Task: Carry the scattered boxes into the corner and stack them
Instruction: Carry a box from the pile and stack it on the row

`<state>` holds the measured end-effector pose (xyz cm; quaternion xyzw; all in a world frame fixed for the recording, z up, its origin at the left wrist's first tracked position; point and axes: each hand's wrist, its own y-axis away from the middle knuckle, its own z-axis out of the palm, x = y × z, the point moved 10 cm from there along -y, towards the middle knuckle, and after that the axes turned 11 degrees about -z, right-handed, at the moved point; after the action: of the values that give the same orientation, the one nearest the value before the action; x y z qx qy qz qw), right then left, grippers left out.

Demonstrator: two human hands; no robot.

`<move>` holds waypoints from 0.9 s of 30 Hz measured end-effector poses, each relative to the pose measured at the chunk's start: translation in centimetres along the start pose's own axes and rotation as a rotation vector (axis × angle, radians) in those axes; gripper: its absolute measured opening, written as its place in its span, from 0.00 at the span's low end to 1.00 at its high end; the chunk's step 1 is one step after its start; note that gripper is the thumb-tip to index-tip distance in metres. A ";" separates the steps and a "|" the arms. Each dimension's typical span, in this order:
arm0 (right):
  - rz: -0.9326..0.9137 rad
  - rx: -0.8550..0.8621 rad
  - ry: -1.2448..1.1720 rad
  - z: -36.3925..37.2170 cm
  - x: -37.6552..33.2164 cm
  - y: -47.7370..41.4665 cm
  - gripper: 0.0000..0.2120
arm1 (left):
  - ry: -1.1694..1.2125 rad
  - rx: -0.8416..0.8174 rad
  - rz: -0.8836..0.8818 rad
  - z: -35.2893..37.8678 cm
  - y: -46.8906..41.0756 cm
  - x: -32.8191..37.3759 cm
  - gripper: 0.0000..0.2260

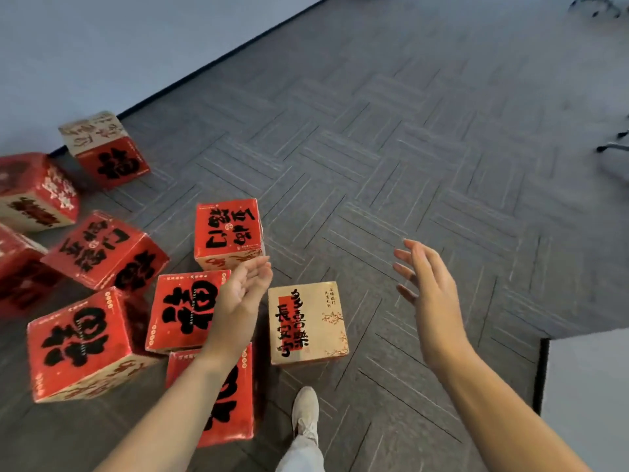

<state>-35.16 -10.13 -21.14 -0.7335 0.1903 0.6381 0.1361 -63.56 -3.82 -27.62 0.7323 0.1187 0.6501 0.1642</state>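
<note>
Over the grey carpet floor (pixel 408 165), near the pale wall (pixel 68 46): scattered boxes in red and cream, some tilted, no neat stack in sight. Closest, between both arms, the cream-topped box (pixel 306 321), flat on the floor just ahead of the white shoe (pixel 305 410). Farther off, an upright red box (pixel 228 229). To the left, another red box (pixel 185 308), any contact with the cream-topped one hidden by the left forearm.

Left grip (pixel 245 294) spread, palm up, fingers loosely curved, empty, hovering above the gap between the red boxes and the cream-topped box. Right grip (pixel 429 294) also spread, fingers apart, palm turned inward, empty, off to the right of that box and not touching it.

Likely step: reaching down for the cream-topped box. To do it well:
- Lower both grips onto opposite side faces, palms flat.
- Hook fingertips under the bottom edges if possible.
- Squeeze evenly and lift straight up, so as not to nudge the neighbours.
- Keep the load level on the walk.
- Mind the foot beside the low red box (pixel 235 413) under the left forearm.

Destination corner not identifiable from this view; best located before lifting.
</note>
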 end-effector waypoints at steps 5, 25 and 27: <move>0.097 -0.113 0.075 3.1 10.3 -6.6 0.29 | 0.009 0.062 -0.150 1.9 -8.5 -8.1 0.23; 0.488 -0.344 0.344 12.0 62.8 -11.8 0.47 | 0.076 0.335 -0.638 3.9 -24.8 -53.2 0.27; 0.593 -0.325 0.379 11.5 65.7 -11.3 0.52 | 0.049 0.326 -0.697 4.1 -25.0 -54.8 0.36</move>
<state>-32.80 -1.94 -88.22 -0.7635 0.3122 0.5250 -0.2099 -65.43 -2.46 -87.97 0.6488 0.4661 0.5453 0.2539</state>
